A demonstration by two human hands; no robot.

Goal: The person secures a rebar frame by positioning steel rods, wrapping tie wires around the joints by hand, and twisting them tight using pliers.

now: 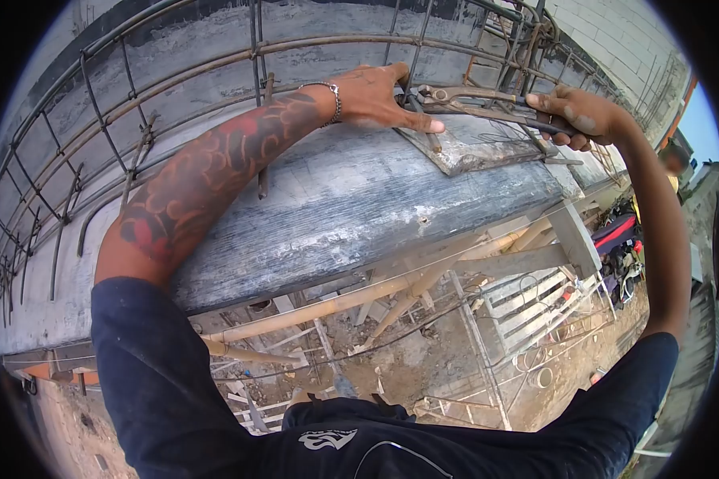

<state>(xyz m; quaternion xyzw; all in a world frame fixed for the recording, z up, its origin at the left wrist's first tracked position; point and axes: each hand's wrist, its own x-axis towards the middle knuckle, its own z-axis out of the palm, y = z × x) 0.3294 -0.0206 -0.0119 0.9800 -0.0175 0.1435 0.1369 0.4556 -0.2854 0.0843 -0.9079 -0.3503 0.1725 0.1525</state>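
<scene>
My right hand (575, 116) is closed around the dark handles of a pair of pincers (479, 101). The pincers lie nearly level, their rusty jaws pointing left at the reinforcing bars. My left hand (375, 96) reaches in among the bars from the left, thumb and forefinger spread wide on either side of the jaws. Its other fingers are mostly hidden. A short bar end (434, 144) sticks out just below the left thumb. Behind both hands runs a rebar cage (335, 43) of long bars crossed by thinner ones. Whether the jaws grip wire cannot be made out.
Under the cage a weathered formwork board (359, 215) forms a ledge, with a loose plate (475, 152) on top. Bar ends project over the ledge at left. Below its edge are bamboo poles (391, 285), a slatted pallet (535, 307) and rubble. A person (673, 164) is at far right.
</scene>
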